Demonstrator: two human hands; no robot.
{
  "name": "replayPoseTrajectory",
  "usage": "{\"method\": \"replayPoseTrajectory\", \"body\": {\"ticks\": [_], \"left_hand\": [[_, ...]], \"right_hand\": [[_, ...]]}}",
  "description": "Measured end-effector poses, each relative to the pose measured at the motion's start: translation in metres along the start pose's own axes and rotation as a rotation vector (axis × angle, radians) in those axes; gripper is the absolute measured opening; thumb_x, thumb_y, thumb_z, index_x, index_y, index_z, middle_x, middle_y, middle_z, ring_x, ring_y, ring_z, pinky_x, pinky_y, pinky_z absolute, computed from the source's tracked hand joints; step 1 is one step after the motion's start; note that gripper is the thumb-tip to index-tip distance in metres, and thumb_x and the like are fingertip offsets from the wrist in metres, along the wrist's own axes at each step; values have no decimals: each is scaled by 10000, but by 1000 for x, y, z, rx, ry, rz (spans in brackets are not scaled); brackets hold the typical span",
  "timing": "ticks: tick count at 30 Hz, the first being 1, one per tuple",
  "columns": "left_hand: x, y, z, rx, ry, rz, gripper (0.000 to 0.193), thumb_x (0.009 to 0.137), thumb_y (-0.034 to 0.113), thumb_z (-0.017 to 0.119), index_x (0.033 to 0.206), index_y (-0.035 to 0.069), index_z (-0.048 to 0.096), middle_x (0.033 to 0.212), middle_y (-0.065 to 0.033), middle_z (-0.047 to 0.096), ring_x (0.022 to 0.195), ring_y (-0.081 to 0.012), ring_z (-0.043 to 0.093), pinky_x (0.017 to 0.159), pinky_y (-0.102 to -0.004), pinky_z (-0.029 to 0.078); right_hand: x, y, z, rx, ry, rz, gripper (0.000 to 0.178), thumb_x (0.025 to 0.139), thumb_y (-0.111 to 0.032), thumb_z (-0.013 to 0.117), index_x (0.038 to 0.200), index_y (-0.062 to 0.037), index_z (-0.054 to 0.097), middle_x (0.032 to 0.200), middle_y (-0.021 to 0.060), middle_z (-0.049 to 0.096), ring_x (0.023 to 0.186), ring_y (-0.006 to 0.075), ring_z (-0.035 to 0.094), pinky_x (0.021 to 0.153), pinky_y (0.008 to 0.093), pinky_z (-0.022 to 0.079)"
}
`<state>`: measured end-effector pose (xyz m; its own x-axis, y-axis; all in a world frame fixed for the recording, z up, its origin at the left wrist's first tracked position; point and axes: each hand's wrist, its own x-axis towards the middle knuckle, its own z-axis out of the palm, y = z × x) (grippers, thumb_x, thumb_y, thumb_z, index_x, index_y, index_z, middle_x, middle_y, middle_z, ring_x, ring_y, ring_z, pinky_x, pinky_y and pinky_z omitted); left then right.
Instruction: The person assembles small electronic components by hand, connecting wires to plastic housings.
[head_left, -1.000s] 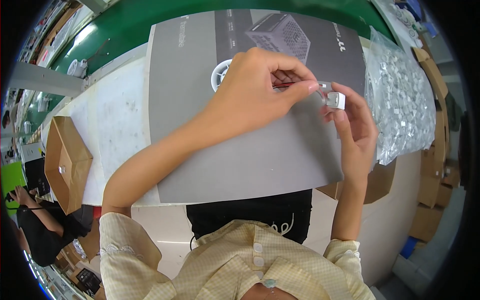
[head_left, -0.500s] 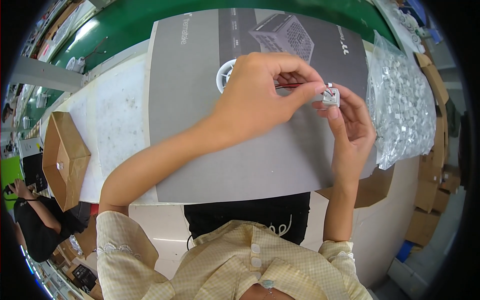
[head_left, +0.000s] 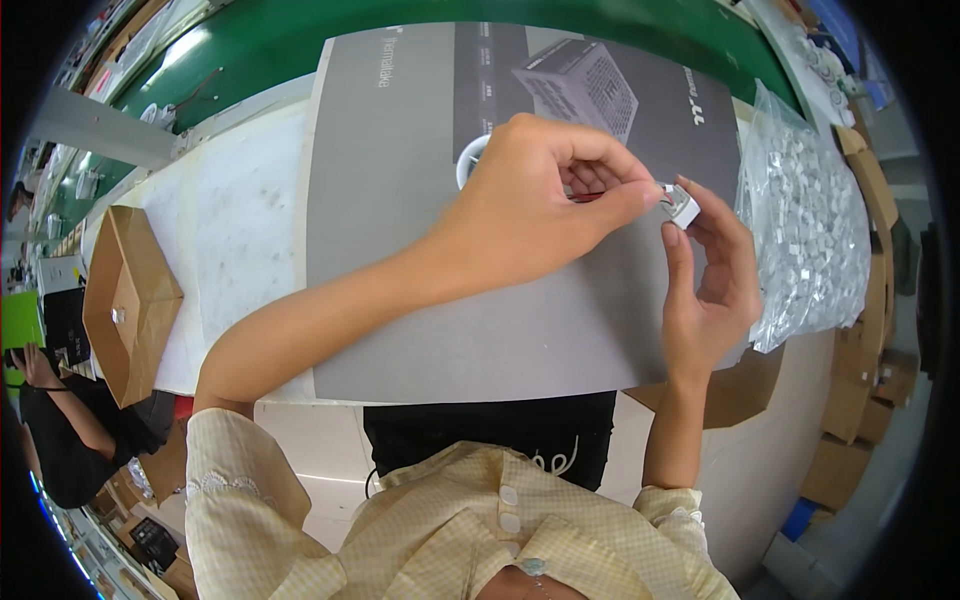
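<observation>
My right hand [head_left: 710, 285] holds a small white cube-shaped part [head_left: 682, 206] between thumb and fingertips, above a large grey printed carton [head_left: 420, 260] lying flat on the table. My left hand [head_left: 540, 205] reaches across from the left, its thumb and forefinger pinched on the same part or on a thin piece at its left side. A bit of red shows inside the left hand's curled fingers. A white round object [head_left: 468, 160] on the carton is mostly hidden behind the left hand.
A clear plastic bag [head_left: 810, 210] full of several small white parts lies right of the carton. An open brown cardboard box [head_left: 125, 300] stands at the table's left end. More brown cartons [head_left: 870, 330] are stacked at right. Another person [head_left: 60, 430] sits lower left.
Both hands have kept the small white part between them, shifting slightly and turning it; the grip is unchanged.
</observation>
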<state>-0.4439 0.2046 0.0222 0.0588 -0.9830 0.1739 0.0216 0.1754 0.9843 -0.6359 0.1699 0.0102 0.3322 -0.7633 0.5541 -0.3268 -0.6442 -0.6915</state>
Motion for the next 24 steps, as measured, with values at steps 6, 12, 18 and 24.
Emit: {"method": "replayPoseTrajectory", "body": {"ticks": [6, 12, 18, 24], "left_hand": [[1, -1, 0, 9, -35, -10, 138, 897, 117, 753, 975, 3, 751, 872, -32, 736, 763, -67, 623, 705, -224, 499], [-2, 2, 0, 196, 7, 92, 97, 844, 114, 768, 906, 40, 770, 781, -44, 729, 704, -92, 618, 680, -245, 489], [1, 10, -9, 239, -145, 65, 92, 836, 117, 768, 885, 39, 774, 768, -55, 728, 690, -116, 626, 660, -254, 494], [0, 16, -9, 301, -216, -17, 86, 839, 97, 760, 879, 20, 763, 768, -61, 726, 698, -116, 630, 655, -259, 497]], "right_hand": [[0, 3, 1, 56, 6, -95, 344, 883, 80, 677, 1221, 55, 617, 1199, 175, 678, 1087, 220, 653, 880, 325, 546], [5, -3, -1, -129, -20, -210, 337, 824, 97, 707, 1154, 31, 680, 1148, 177, 695, 1043, 236, 664, 825, 321, 555], [9, -8, -13, 67, -125, -39, 311, 826, 72, 694, 1133, 27, 708, 1102, 173, 711, 975, 228, 682, 829, 308, 547], [9, -19, -18, 162, -199, 58, 291, 852, 53, 667, 1140, 35, 702, 1081, 163, 707, 980, 223, 673, 852, 310, 533]]}}
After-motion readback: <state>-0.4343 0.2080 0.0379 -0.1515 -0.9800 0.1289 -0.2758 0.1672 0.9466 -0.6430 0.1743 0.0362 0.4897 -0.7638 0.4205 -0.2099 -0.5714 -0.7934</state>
